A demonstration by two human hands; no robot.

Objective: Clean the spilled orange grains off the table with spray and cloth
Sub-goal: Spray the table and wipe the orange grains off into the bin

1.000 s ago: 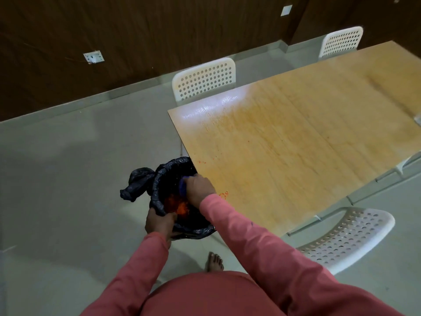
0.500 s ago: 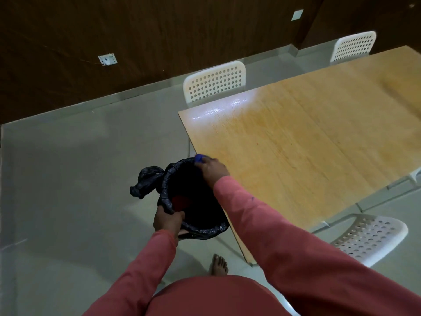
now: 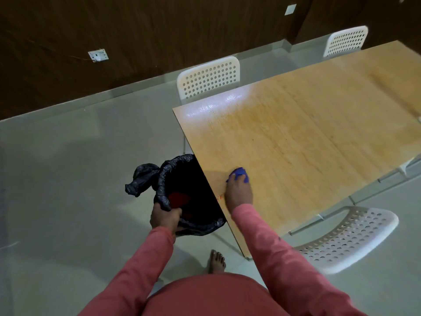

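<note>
The person wore a salmon-pink long-sleeved garment; snug cuffs ended at the bare left hand and right hand. One foot was bare.

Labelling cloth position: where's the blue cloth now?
Head view: blue cloth lies on the table under the right hand, near the edge beside the bin.

The right hand, which a second ago is inside the black bin bag and half a second ago at its far rim, now lies on the wooden table near the edge at centre frame, pressing the blue cloth flat beside a few orange grains. The bag's mouth now sits tucked under the table edge.
</note>
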